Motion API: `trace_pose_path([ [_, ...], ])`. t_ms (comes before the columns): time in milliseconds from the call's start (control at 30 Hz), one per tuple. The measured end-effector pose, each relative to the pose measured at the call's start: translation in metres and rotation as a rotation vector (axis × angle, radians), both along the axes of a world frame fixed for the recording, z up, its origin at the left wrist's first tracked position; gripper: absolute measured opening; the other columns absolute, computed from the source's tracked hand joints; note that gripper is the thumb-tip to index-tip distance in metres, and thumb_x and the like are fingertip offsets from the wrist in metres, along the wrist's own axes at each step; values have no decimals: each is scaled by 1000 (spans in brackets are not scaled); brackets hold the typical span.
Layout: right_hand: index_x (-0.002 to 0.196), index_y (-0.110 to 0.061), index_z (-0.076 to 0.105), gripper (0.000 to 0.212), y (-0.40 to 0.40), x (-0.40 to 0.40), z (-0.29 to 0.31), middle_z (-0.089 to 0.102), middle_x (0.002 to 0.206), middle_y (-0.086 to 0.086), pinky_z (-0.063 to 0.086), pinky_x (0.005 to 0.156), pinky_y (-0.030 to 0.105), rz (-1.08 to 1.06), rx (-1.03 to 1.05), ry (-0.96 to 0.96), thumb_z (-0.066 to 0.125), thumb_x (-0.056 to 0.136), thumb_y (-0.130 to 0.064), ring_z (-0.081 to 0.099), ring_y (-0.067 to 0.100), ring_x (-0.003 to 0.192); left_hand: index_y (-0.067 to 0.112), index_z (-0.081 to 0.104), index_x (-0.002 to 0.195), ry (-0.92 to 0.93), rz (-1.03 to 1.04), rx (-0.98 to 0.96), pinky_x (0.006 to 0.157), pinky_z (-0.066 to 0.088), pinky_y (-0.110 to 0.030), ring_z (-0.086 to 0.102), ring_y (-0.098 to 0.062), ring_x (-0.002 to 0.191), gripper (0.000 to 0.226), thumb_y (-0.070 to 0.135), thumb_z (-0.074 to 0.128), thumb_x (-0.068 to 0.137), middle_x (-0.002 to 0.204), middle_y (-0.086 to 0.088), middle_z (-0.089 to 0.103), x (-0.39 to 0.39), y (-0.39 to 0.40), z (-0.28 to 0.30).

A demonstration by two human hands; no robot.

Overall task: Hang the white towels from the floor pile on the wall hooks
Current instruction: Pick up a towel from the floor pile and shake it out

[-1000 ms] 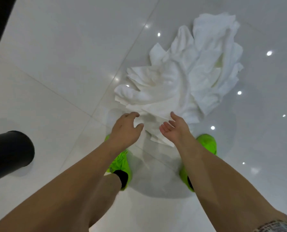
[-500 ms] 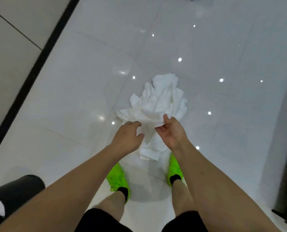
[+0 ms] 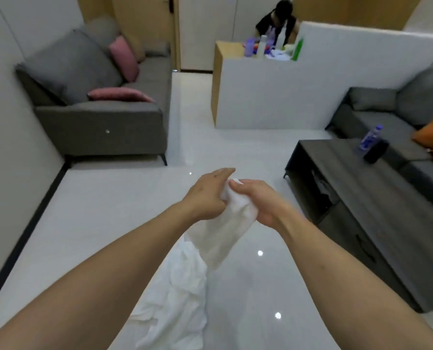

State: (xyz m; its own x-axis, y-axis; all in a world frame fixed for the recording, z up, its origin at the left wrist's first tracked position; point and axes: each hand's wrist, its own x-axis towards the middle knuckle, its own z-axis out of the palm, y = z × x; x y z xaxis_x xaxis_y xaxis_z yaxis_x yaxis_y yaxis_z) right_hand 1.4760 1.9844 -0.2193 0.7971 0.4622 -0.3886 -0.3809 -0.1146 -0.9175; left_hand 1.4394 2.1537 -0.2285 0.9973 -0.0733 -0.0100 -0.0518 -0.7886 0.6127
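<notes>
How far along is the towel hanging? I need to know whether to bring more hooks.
Early. Done: one white towel is lifted off the floor. In hand: the left hand and right hand both grip its top, the rest hanging down. Left: no towel shows on a hook, no hooks are in view, and more white cloth lies below.

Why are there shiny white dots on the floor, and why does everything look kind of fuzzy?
In the head view, the dots are lights mirrored in the glossy floor; the whole frame is soft with motion blur, the towel in both hands included; the wide lens bends the wall at the left edge.
</notes>
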Motion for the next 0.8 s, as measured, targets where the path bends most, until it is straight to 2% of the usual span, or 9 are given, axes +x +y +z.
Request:
trace_pose_path([
  [67,97,0,69,46,-50,-6,38,73,104,16,57,80,36,17,-35,-101,77,82,-43,72,30,93,45,48,130,-31,-28,-24,89,46,-24,54,-17,119,54,25,62,82,126,10,61,5,-54,36],
  [133,84,-9,63,49,-109,-17,67,70,84,9,52,61,29,-47,-119,-223,86,69,-50,67,20,71,43,61,95,-76,-21,-37,66,45,-22,61,-17,92,20,30,63,80,88,13,64,5,-108,65],
  [233,76,-16,65,46,-210,-31,89,65,72,1,49,57,29,-101,-329,-409,94,52,-41,62,14,63,34,64,75,-190,-32,-25,65,49,-29,61,-17,82,17,21,54,78,76,11,65,9,-189,98],
  [333,85,-16,72,41,-311,-46,93,74,82,-4,61,73,33,-67,-611,-425,92,54,-34,71,11,73,30,64,73,-302,-69,-79,63,49,-29,61,-15,77,22,16,47,72,73,12,65,16,-271,127],
  [400,89,-20,73,34,-373,-58,93,74,85,-5,59,70,30,-162,-742,-404,86,65,-40,70,10,75,27,63,75,-342,-64,-68,61,46,-28,60,-19,76,24,20,41,68,74,8,65,23,-323,142],
  [500,83,-23,74,15,-457,-80,97,74,80,-8,57,68,29,-375,-727,-432,74,81,-38,70,6,72,29,64,80,-249,-165,5,66,43,-28,61,-24,87,18,17,51,75,85,2,66,38,-399,152],
  [567,80,-22,75,15,-503,-94,106,74,79,-5,55,68,33,-536,-661,-502,69,84,-35,70,11,77,35,63,85,-136,-408,51,72,47,-27,61,-17,94,22,17,67,74,94,8,64,39,-457,150],
  [667,80,-26,76,17,-556,-111,121,73,78,-3,54,62,29,-697,-599,-559,74,79,-42,69,12,76,38,62,94,-2,-759,60,69,45,-20,58,-4,90,32,30,80,69,96,18,63,23,-556,140],
  [800,75,-21,74,32,-646,-128,122,71,72,-5,49,58,27,-663,-810,-471,87,60,-45,66,9,70,30,69,83,-93,-834,-2,63,51,-29,62,-10,77,6,33,71,78,78,8,66,25,-662,124],
])
